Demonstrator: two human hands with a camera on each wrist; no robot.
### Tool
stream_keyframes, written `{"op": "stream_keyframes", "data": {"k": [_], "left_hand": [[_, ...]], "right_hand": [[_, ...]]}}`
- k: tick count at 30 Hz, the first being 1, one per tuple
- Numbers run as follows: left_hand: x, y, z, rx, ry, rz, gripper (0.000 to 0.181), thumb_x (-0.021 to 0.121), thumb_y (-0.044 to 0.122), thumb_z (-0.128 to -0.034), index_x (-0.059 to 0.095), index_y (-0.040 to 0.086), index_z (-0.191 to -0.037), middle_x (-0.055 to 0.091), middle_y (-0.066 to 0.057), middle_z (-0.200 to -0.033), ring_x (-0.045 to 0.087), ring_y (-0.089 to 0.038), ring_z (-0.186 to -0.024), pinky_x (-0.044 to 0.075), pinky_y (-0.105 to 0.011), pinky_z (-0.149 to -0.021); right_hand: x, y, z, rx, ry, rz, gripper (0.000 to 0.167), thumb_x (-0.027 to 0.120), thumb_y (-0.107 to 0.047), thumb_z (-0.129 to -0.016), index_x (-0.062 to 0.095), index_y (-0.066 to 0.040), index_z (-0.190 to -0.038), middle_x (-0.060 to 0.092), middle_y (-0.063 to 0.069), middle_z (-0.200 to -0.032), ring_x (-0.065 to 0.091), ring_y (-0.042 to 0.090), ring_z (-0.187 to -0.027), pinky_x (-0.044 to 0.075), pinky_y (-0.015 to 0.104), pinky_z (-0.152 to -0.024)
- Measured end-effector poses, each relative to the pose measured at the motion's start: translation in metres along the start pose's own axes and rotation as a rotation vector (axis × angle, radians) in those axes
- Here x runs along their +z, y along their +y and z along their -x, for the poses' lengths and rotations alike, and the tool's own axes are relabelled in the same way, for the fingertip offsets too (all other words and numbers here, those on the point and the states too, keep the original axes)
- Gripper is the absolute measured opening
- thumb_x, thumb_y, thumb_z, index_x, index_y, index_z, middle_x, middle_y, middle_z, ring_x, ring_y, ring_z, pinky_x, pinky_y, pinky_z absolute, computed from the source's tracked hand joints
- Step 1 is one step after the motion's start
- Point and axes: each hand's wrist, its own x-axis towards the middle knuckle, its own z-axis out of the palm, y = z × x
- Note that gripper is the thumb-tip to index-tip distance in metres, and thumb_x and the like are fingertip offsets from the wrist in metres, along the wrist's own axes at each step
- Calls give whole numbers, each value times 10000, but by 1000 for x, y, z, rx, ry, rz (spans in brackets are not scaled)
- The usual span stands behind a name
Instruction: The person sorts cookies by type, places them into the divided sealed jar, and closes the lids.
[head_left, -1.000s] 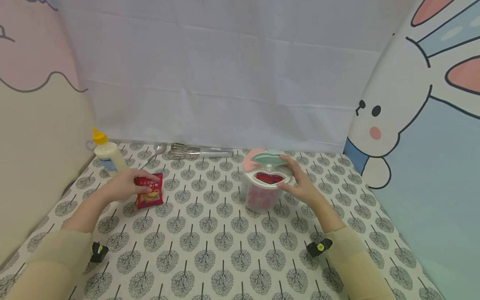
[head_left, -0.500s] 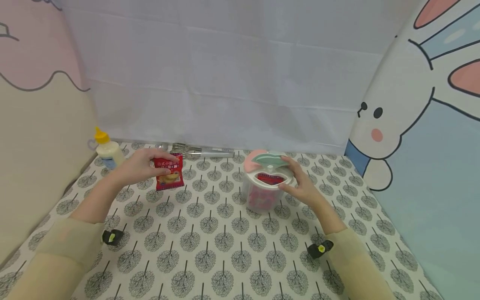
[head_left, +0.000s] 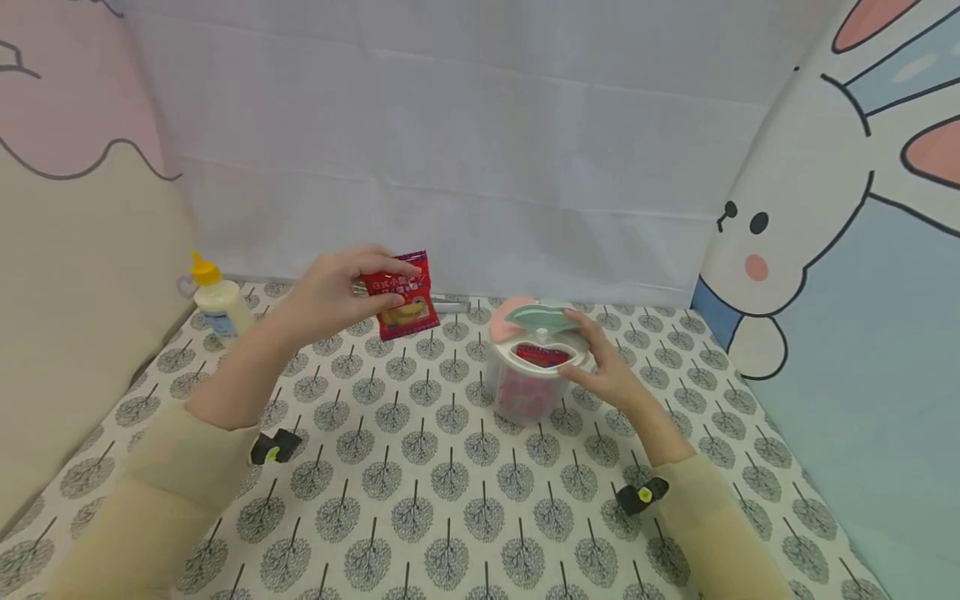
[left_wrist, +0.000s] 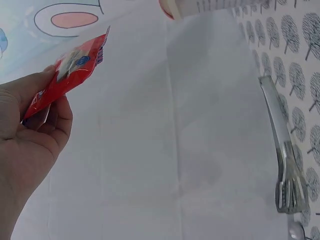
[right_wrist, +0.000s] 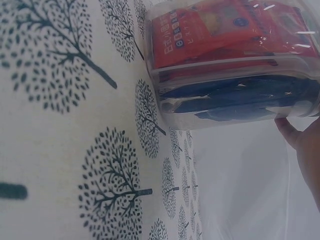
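Observation:
My left hand (head_left: 318, 300) pinches a red snack packet (head_left: 408, 315) between thumb and fingers, raised above the table left of centre. Seen edge-on in the left wrist view, the packet (left_wrist: 75, 70) tilts upward from the fingers. A clear plastic container (head_left: 517, 398) stands on the table right of centre. On its lid a green flap (head_left: 543, 317) is lifted, and red packets show through the opening. My right hand (head_left: 607, 377) grips the container at the lid's right side, fingers by the flap. Through the wall in the right wrist view, red packets (right_wrist: 205, 30) lie beside dark blue ones (right_wrist: 240, 95).
A cream bottle with a yellow nozzle cap (head_left: 221, 307) stands at the back left. Metal tongs (head_left: 452, 307) lie along the back edge, partly hidden by the left hand. The left wrist view also shows a spoon's bowl (left_wrist: 296, 230). A white cloth (head_left: 450, 167) hangs behind.
My left hand has lifted the red packet off the table and carried it up and to the right, toward the container. My right hand keeps its place at the lid.

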Motion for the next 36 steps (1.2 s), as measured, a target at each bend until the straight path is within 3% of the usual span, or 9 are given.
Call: {"op": "stream_keyframes", "data": {"k": [3,8,17,19,24,28,36], "left_hand": [[8,10,-11,48,35,48,343,739,100,-812,683,169,-1144,641,27,-1106,589,-104,-899,510,-244,-696],[29,22,-30,113,41,139,332,750,106,-802,693,152,-1126,662,19,-1093,603,-89,-910,535,-227,-719],[81,34,-58,228,87,241,335,750,97,-796,690,121,-1124,675,-11,-1076,613,-109,-959,532,-245,-778],[95,35,-63,239,92,254,329,751,88,-791,692,113,-1114,677,-20,-1072,621,-108,-942,537,-225,-773],[122,37,-70,223,38,269,318,743,85,-792,691,112,-1105,674,-29,-1082,627,-114,-962,524,-191,-826],[135,36,-73,242,1,251,319,737,91,-795,689,121,-1109,672,-31,-1087,620,-129,-1005,500,-193,-883],[149,33,-73,285,-38,221,298,733,61,-790,703,126,-1080,667,-25,-1073,594,-117,-1013,493,-157,-864]], "right_hand": [[-1,-1,-1,9,-1,-2,790,651,3,-800,210,-70,-1451,316,267,-1453,348,474,-1302,238,637,-1080],[-2,-2,-1,14,-5,-12,782,640,31,-797,209,-47,-1445,316,268,-1448,343,469,-1307,236,626,-1087],[-2,0,-2,27,-7,-33,786,642,43,-794,212,-33,-1447,353,288,-1417,369,465,-1285,238,616,-1091],[-2,12,-2,32,-5,-44,799,655,1,-806,215,-88,-1468,375,265,-1411,383,448,-1281,233,617,-1092],[1,43,-2,-31,18,-26,818,693,-143,-824,224,-219,-1490,425,172,-1402,448,341,-1247,294,610,-1060],[2,46,-2,-78,19,-19,809,702,-186,-826,232,-207,-1484,441,165,-1393,457,294,-1239,320,599,-1048],[-1,42,-3,-32,0,-24,843,682,1,-791,208,-141,-1474,431,200,-1403,436,331,-1259,285,585,-1080]]}}
